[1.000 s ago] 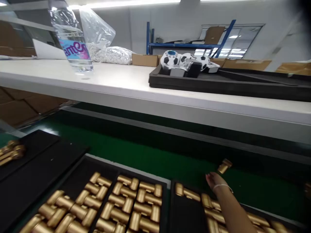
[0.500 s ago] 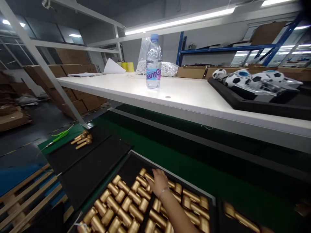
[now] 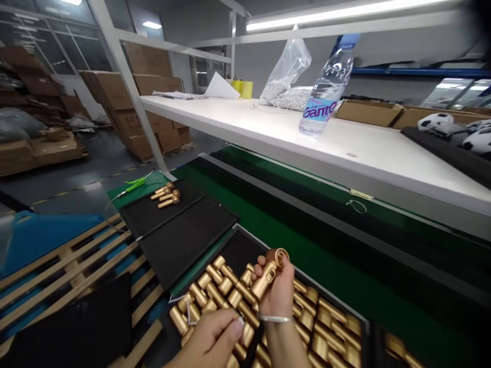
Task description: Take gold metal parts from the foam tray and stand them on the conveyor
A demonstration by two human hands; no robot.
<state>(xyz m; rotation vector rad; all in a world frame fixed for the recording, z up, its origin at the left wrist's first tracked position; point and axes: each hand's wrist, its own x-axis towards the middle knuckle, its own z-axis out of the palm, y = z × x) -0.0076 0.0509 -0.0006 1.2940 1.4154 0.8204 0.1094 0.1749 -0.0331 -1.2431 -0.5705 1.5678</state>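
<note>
A person's right hand [image 3: 276,292], a thin bracelet at its wrist, is raised above a black tray [image 3: 233,248], its fingers curled tight around one gold metal piece [image 3: 268,271] whose round open end pokes out just past the fingertips. The left hand [image 3: 211,338] sits low and nearer the camera, thumb and forefinger pressed together on something too small to make out, just over the tray's near corner. Under both hands the tray is packed with many more gold pieces [image 3: 224,286], too crowded to count. Beyond the fingers and off to the left lie two empty-looking black trays [image 3: 184,237]; on the farther one rest about four small gold pins [image 3: 166,193]. A green belt [image 3: 307,245] runs past the fingertips. On the white shelf [image 3: 368,153] above stand one water bottle [image 3: 326,87] and one clear bag [image 3: 286,69].
</note>
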